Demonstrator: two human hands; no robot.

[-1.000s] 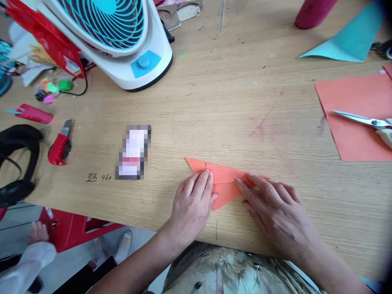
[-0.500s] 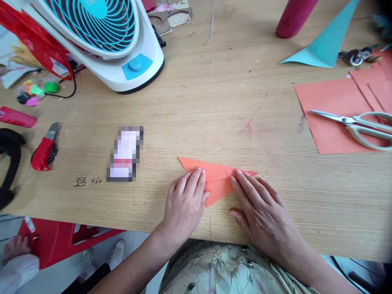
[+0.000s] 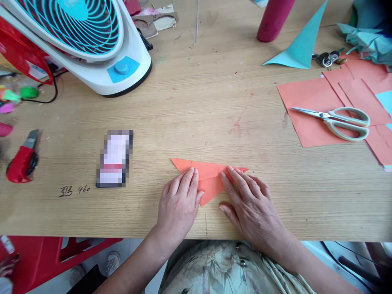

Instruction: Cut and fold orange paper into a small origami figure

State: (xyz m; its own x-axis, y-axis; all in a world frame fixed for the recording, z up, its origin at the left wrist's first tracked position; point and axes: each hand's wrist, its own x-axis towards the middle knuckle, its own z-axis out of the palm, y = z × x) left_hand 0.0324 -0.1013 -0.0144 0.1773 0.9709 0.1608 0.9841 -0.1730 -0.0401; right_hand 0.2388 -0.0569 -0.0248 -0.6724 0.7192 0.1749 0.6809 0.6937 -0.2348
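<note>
A folded piece of orange paper lies flat on the wooden table near its front edge, a long point to the left and a short one to the right. My left hand presses on its left part, fingers stretched out and thumb at the lower corner. On the right part rest the fingertips of my right hand, its fingers extended and its thumb apart on the table. Both hands lie flat and grasp nothing; they cover some of the paper's edges.
Scissors lie on orange sheets at the right. Behind them are a folded teal paper and a dark pink bottle. A white and blue fan, a blurred-out phone and a red utility knife are to the left.
The camera view has turned slightly right, so the table's things sit further left and more paper shows at the right. Both hands stay pressed on the orange paper.
</note>
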